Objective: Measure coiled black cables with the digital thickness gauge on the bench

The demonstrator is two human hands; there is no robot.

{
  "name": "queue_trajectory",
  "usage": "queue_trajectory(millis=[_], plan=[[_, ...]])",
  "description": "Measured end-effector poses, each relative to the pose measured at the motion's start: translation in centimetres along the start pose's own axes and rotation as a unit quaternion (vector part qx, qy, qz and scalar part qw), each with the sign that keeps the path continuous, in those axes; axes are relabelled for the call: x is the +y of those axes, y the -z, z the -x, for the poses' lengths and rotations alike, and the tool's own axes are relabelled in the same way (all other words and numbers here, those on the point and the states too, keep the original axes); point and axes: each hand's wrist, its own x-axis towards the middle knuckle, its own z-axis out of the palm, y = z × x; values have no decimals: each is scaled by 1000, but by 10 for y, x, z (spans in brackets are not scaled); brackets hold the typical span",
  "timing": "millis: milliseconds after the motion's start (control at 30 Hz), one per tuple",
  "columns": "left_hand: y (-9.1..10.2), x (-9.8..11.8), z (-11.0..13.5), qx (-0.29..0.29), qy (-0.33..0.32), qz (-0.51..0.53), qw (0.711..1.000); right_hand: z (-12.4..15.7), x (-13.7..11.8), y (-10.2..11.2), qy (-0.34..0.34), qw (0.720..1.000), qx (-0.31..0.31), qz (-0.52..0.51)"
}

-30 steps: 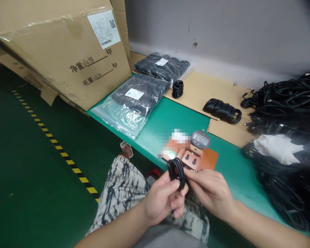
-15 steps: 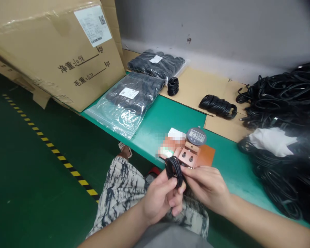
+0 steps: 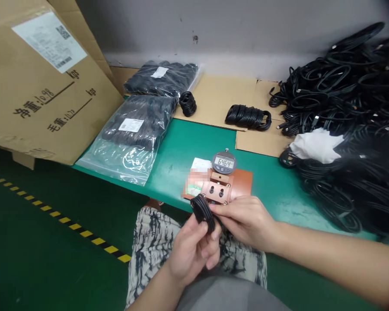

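Note:
My left hand (image 3: 192,248) is closed around a small coil of black cable (image 3: 203,212), held upright at the table's front edge. Beside it, my right hand (image 3: 248,220) pinches part of the same cable between thumb and forefinger; the pinched end is mostly hidden. Just beyond the fingertips stands a measuring fixture (image 3: 216,192) with two dark screws on a copper-coloured block. Its round digital gauge (image 3: 224,162) reads about 6464. An orange plate (image 3: 243,182) lies under the fixture.
Two clear bags of coiled cables (image 3: 132,138) lie at the left, before a large cardboard box (image 3: 52,99). A single coil (image 3: 187,104) and a row of coils (image 3: 247,117) rest on cardboard. Loose black cables (image 3: 337,95) heap at the right, with a white cloth (image 3: 317,145).
The view has swung to the right, so everything sits further left. The gauge reading has risen from about 6399 to 6464. Both hands keep their hold by the fixture.

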Motion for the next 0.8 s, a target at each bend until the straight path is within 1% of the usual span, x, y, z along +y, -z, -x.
queue_trajectory(millis=[300,467,800], plan=[[0,3,-1,-1,1,-8,1000,0,0,1,-11,1000,6,0],[0,3,1,-1,6,-8,1000,0,1,-1,-3,1000,20,6],[0,6,2,5,17,1,1000,-1,1,0,-21,1000,12,0]])
